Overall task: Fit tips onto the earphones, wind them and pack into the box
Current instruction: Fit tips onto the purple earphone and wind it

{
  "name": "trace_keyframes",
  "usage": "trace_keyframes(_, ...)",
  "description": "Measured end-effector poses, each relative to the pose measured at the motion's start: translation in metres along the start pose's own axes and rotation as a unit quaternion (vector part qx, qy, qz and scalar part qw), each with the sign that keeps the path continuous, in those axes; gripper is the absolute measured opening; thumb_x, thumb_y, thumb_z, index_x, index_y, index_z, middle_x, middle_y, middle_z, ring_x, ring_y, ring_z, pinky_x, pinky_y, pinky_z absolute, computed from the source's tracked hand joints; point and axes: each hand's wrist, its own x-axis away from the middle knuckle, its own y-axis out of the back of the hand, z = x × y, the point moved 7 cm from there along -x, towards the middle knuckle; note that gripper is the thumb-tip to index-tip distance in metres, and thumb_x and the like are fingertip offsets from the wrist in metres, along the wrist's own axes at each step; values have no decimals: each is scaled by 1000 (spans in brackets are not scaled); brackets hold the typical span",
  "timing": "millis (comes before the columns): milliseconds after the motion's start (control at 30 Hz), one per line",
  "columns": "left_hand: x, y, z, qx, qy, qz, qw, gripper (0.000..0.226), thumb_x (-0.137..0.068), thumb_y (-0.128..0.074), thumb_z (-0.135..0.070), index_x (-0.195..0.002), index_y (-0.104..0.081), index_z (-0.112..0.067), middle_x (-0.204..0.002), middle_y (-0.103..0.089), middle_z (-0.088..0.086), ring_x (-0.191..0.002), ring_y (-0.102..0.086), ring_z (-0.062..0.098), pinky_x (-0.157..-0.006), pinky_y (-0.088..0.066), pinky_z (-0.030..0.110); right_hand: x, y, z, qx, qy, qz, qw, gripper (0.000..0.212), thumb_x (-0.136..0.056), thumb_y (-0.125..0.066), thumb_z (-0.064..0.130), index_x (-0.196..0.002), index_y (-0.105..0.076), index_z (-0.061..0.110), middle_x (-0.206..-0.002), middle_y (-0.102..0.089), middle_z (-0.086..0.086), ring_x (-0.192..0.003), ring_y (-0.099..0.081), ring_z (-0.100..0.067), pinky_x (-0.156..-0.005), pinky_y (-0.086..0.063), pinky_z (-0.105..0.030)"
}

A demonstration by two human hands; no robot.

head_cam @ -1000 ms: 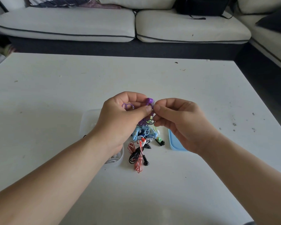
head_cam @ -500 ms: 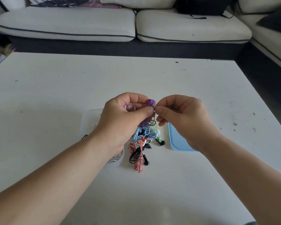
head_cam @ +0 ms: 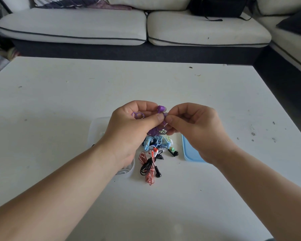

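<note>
Both grips pinched — left hand [head_cam: 129, 129] and right hand [head_cam: 195, 129] on purple earphones [head_cam: 161, 109]; light, limp cord — best held by the stiff bud.

My left grip [head_cam: 129, 129] holds purple plastic earphones [head_cam: 161, 108] above the white counter [head_cam: 163, 84], while my right grip [head_cam: 195, 131] pinches one bud's end. Below lie tangled coloured earphones [head_cam: 155, 150], between a clear plastic box [head_cam: 97, 126] and a pale blue lid [head_cam: 188, 152].

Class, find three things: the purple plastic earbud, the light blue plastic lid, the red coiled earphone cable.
purple plastic earbud [head_cam: 161, 108], head view, rounded body.
light blue plastic lid [head_cam: 189, 153], head view, bare left part.
red coiled earphone cable [head_cam: 149, 178], head view, lower loops.
</note>
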Motion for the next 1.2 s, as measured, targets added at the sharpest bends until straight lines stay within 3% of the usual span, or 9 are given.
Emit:
trace_keyframes(267,-2,-2,1,8,8,1,1000,25,-85,-76,6,-108,-71,2,-98,-79,17,-79,-76,25,-75,-62,33,-1,5,1,31,14,-16,999,5,-91,-70,-4,-91,-73,0,-74,-76,-13,-67,-73,-24,-71,-60,-32)
trace_keyframes(600,-2,2,4,21,25,-4,999,24,-85,-75,7,-108,-71,4,-98,-79,18,-79,-75,25,-72,-62,32,1,2,6,59,34,3,998,7,-90,-71,-5,-89,-74,1,-77,-77,-9,-69,-73,-21,-70,-57,-25)
trace_keyframes(733,-1,1,7,63,58,7,996,25,-85,-72,10,-110,-69,8,-99,-78,18,-79,-74,27,-69,-62,30,0,5,9,126,67,-9,990,12,-88,-74,-2,-87,-76,10,-73,-75,-3,-68,-71,-25,-71,-60,-39)
trace_keyframes(833,0,-2,8,74,78,18,994,22,-87,-70,11,-109,-69,9,-96,-78,15,-77,-74,25,-68,-63,30,0,4,12,152,95,-12,984,20,-88,-74,-3,-83,-74,17,-74,-74,5,-69,-69,-21,-75,-59,-41)
trace_keyframes(967,1,-2,10,87,99,19,991,19,-88,-67,11,-106,-70,6,-92,-77,14,-76,-74,24,-68,-64,32,1,3,10,128,91,-12,987,17,-87,-74,-4,-85,-77,12,-75,-76,4,-69,-70,-13,-76,-60,-40)
trace_keyframes(1100,0,2,9,82,103,17,991,23,-88,-68,9,-111,-69,5,-94,-79,12,-78,-76,22,-69,-64,31,2,2,4,38,38,11,998,10,-89,-72,-3,-93,-78,4,-86,-79,-12,-82,-75,-26,-81,-62,-41)
trace_keyframes(1200,0,1,4,70,85,23,994,18,-86,-69,10,-102,-71,1,-94,-79,14,-76,-75,23,-68,-64,31,-1,3,-2,-60,-32,23,997,5,-90,-73,0,-92,-76,-2,-94,-75,-25,-86,-71,-32,-84,-60,-41)
